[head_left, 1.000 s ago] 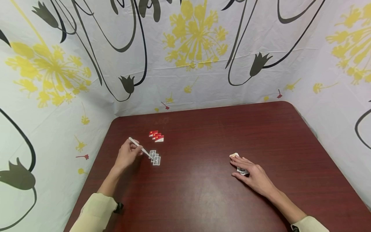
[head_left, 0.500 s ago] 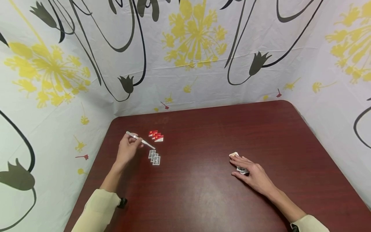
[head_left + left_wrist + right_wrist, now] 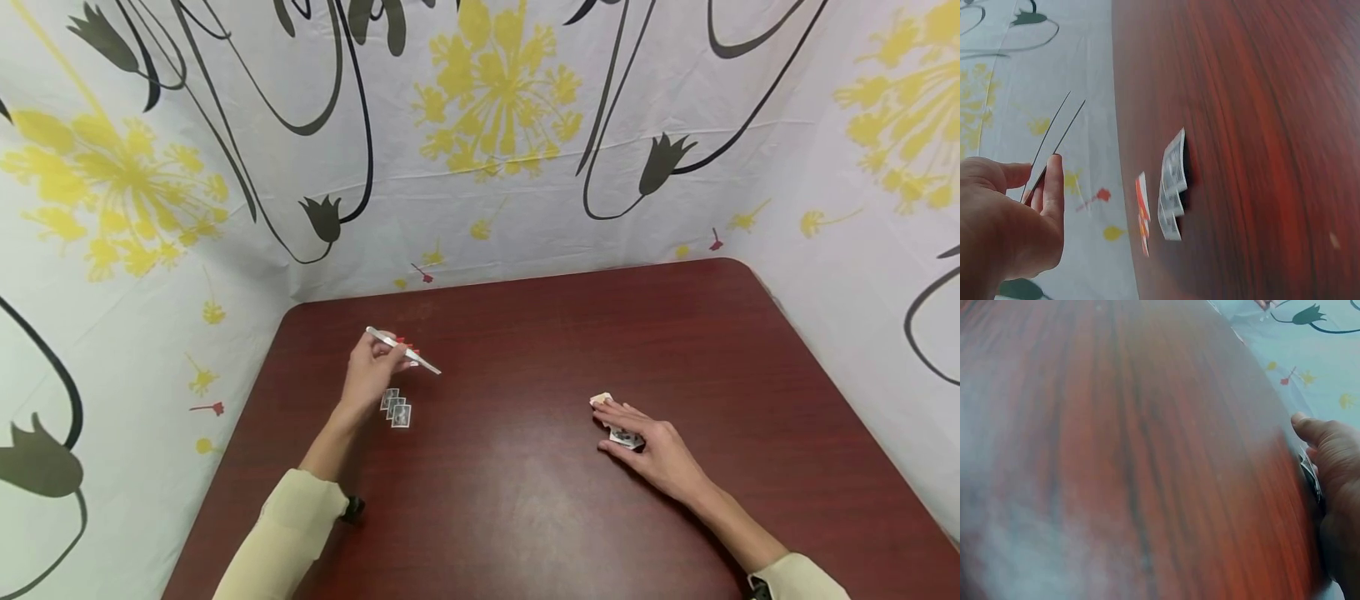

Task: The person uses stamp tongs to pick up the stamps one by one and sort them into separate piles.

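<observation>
Tweezers (image 3: 422, 362) are pinched between the thumb and fingers of my left hand (image 3: 367, 371). In the left wrist view the tweezers' (image 3: 1071, 122) tips stand apart with nothing between them. That hand hovers over red-and-white stamps (image 3: 1142, 199), which it mostly covers in the head view. Several overlapping grey stamps (image 3: 401, 416) lie just nearer, below the hand. Farther right, my right hand (image 3: 660, 454) rests with fairly straight fingers over another group of small stamps (image 3: 626, 437). A cream-coloured corner (image 3: 600, 399) shows beyond its fingertips; the rest is hidden.
The dark red-brown table (image 3: 517, 483) has rounded far corners. A white cloth (image 3: 480, 225) with yellow and grey flower patterns hangs around its far and side edges.
My left hand has lifted the tweezers from the grey stamps, moving away and to the right over the red stamps. The right hand has stayed in place.
</observation>
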Action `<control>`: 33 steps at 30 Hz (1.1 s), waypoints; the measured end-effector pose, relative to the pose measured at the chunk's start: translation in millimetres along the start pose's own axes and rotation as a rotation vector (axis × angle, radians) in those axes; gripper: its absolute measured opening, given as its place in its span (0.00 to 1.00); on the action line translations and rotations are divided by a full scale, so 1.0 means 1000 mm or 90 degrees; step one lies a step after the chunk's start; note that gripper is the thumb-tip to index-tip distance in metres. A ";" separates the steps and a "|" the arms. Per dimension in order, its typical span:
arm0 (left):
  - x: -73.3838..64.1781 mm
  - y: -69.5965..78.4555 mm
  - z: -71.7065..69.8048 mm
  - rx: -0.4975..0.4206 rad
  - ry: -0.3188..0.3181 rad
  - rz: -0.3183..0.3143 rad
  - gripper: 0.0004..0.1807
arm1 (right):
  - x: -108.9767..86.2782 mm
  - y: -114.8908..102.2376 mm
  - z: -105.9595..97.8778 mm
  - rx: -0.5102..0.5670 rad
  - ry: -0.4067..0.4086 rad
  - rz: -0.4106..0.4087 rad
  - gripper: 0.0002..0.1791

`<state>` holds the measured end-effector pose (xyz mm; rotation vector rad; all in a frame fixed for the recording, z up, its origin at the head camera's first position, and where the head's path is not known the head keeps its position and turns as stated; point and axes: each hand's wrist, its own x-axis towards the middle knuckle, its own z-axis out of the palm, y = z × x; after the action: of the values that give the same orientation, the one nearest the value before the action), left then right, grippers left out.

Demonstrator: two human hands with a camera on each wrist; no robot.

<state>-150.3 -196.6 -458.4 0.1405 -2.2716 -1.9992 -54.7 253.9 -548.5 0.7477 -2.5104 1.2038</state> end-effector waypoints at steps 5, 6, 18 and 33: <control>0.001 0.007 0.027 -0.015 -0.016 -0.001 0.15 | 0.000 0.001 -0.002 0.009 0.010 0.008 0.28; 0.001 0.008 0.033 -0.016 -0.020 -0.003 0.15 | 0.000 0.001 -0.003 0.010 0.011 0.010 0.28; 0.000 0.005 0.107 -0.029 -0.082 0.003 0.14 | 0.001 0.001 -0.006 0.050 0.040 -0.003 0.29; -0.014 -0.007 0.179 -0.035 -0.143 -0.031 0.18 | -0.002 0.002 -0.007 0.022 0.078 0.030 0.35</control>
<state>-162.1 -19.8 -487.7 -0.0361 -2.3593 -2.2015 -53.9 261.3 -545.9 0.6061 -2.4263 1.2713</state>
